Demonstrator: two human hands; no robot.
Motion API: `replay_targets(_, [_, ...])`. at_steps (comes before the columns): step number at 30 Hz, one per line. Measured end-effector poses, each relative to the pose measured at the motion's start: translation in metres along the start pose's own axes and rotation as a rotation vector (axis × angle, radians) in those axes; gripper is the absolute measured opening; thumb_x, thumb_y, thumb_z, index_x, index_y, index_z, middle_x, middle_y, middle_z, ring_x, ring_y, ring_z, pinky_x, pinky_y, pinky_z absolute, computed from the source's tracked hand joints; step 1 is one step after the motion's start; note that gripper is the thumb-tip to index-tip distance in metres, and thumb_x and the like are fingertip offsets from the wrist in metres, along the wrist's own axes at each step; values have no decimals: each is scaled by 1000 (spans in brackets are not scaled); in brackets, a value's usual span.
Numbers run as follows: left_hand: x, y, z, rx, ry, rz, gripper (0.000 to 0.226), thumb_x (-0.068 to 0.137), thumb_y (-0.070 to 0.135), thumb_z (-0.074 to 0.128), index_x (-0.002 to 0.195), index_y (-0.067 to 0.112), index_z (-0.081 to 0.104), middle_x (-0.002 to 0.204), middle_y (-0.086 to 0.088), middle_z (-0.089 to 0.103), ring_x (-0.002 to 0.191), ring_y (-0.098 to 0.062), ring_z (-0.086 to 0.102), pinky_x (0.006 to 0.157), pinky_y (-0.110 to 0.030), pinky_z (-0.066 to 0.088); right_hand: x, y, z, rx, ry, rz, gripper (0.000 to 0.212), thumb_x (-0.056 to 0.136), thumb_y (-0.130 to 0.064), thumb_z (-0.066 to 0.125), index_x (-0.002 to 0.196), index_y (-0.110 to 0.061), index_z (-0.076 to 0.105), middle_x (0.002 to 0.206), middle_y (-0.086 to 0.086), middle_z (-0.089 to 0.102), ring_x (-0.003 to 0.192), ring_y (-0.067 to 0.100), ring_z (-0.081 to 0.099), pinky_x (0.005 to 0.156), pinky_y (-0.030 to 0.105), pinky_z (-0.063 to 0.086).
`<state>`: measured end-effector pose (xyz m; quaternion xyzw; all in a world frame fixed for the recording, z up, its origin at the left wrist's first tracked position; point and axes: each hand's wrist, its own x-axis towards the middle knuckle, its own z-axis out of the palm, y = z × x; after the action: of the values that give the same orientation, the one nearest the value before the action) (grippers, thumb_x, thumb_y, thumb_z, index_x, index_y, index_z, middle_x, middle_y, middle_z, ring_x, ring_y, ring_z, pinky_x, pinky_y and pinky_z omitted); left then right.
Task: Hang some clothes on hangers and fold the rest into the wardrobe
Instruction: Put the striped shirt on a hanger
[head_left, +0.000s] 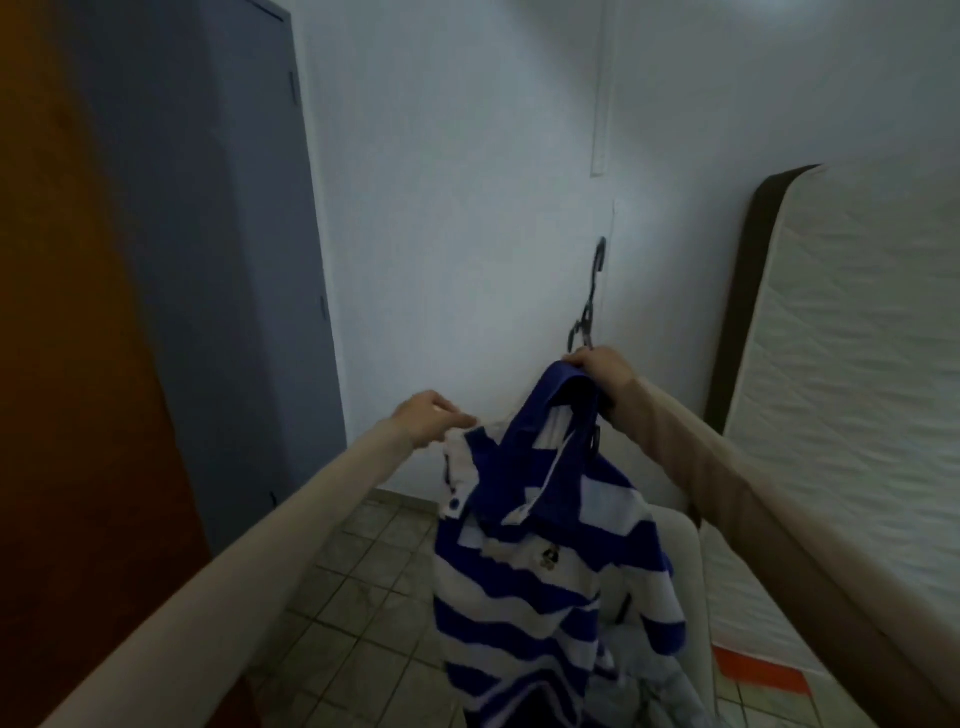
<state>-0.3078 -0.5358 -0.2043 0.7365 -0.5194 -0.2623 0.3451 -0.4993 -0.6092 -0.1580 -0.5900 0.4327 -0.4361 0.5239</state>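
**Item: striped polo shirt, part-mounted on a hanger**

Grip, right: the right hand (597, 376) is clenched at the top of the blue collar, where the black plastic hanger (589, 306) rises out of the neck opening; hanger neck and collar appear to be grasped together, though the fingers are partly hidden.

Grip, left: the left hand (431, 418) pinches the white edge of the shirt's shoulder and draws it outward.

Article: the blue-and-white striped polo shirt (524, 571) is held up in the air between both hands, in front of the white wall (467, 208) and above the tiled floor (363, 571). It hangs slack, with the collar folded over and the placket open.

Handling, as judged: light, soft knit with no stiffness; it sags wherever unsupported and is likely to slide off a smooth hanger arm. It is best taken at the shoulder seams and collar, not at the body. The hanger is rigid and best carried by its neck, below the hook.

Surroundings: a grey wardrobe (234, 260) stands to the left beside an orange-brown panel (78, 364); a mattress (857, 364) leans against the wall at right.
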Motion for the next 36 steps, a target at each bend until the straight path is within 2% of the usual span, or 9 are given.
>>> replay_targets(5, [-20,16,52,72,-151,177,62,72,33,79,120,14,46,110,-4,53,100,-20,54,85,-33,49,-10,8,20,-1,-48,-17,20,87,-23,63,92,-5,56,81,9,56,64,16,52,54,24,41])
replay_targets(7, [-20,13,65,183,-42,219,55,73,36,78,114,18,47,113,-3,55,100,-20,55,87,-38,50,-9,9,18,25,-64,41,57,78,-44,69,117,-6,53,85,8,59,54,12,58,54,27,42])
replay_targets(10, [-19,9,78,47,-89,183,58,75,37,75,118,15,43,119,-7,55,102,-24,57,88,-41,51,-9,1,15,41,-93,67,75,70,-52,73,121,-2,51,64,2,55,36,6,52,52,27,40])
replay_targets(15, [-15,3,80,147,22,238,43,84,37,64,116,13,49,115,-9,61,99,-28,60,85,-42,51,-15,-9,11,2,-118,11,74,72,-48,73,125,-3,51,89,11,60,61,19,56,54,27,46])
replay_targets(19, [-13,-1,69,23,-95,249,36,85,31,67,114,11,58,115,-9,62,102,-26,59,91,-39,49,-17,-4,-1,-48,-62,-37,60,75,-37,75,111,8,58,82,16,51,65,24,50,56,28,45])
replay_targets(22, [-11,-6,53,16,-67,264,15,91,24,59,94,10,53,102,-9,59,93,-22,56,72,-25,45,-11,1,-11,-102,-18,-99,40,76,-28,75,64,-15,40,63,5,35,54,16,38,53,24,37])
replay_targets(26, [-12,-9,26,127,124,349,12,100,22,41,96,13,47,92,-14,61,82,-22,57,62,-28,43,-8,11,-16,-208,49,-244,42,87,-26,66,66,-19,30,63,-2,35,56,11,34,48,12,33])
replay_targets(31, [-10,7,0,307,235,468,25,103,16,30,97,8,54,91,-13,61,78,-22,56,64,-32,43,-9,19,-10,-87,242,-467,27,98,-25,45,78,-7,49,65,-2,48,59,9,44,55,16,37])
replay_targets(36, [0,19,-28,259,281,340,38,103,12,26,96,-1,61,96,-14,60,84,-25,54,64,-27,37,-1,20,-14,-140,219,-320,29,91,-26,58,67,-10,59,59,4,62,50,12,58,64,26,50])
